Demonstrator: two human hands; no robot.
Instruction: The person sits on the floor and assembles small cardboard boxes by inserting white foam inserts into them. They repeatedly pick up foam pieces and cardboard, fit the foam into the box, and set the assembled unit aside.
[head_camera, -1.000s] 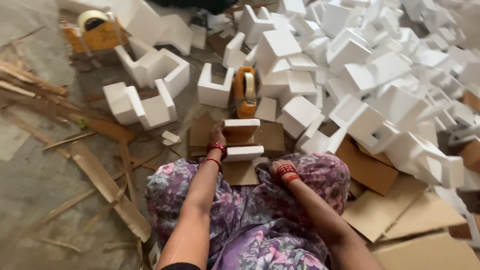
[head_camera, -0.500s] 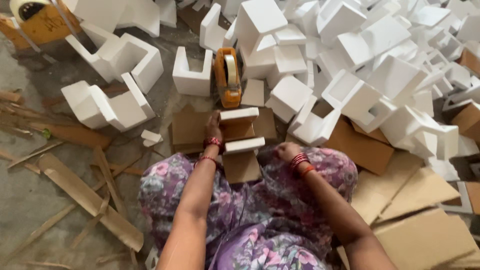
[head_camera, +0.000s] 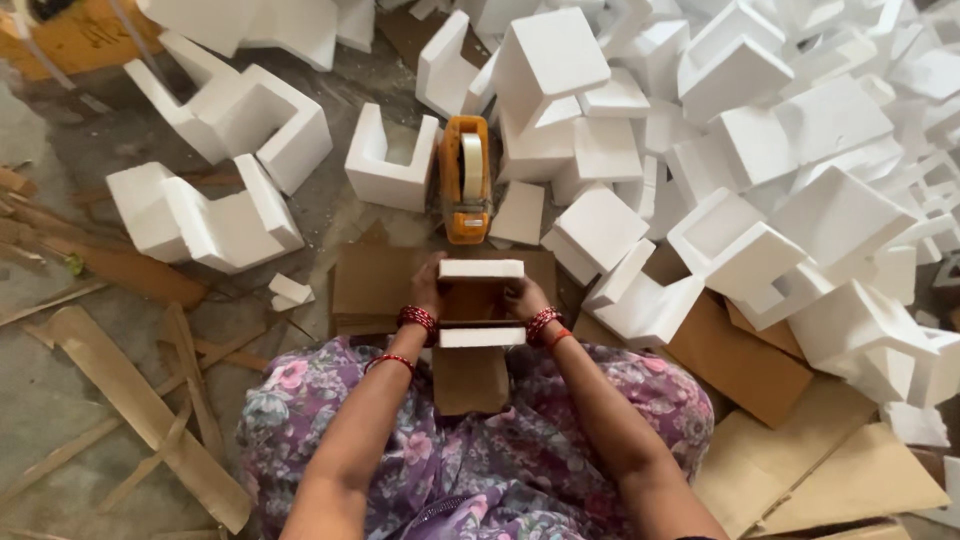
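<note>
Hands grip a brown cardboard piece (head_camera: 478, 300) capped by two white foam strips, held over the lap: left hand (head_camera: 428, 290) at 9 o'clock, right hand (head_camera: 524, 297) at 3. Orange tape dispenser (head_camera: 466, 190) sits at 12, foam blocks (head_camera: 760, 180) heaped toward 2
</note>
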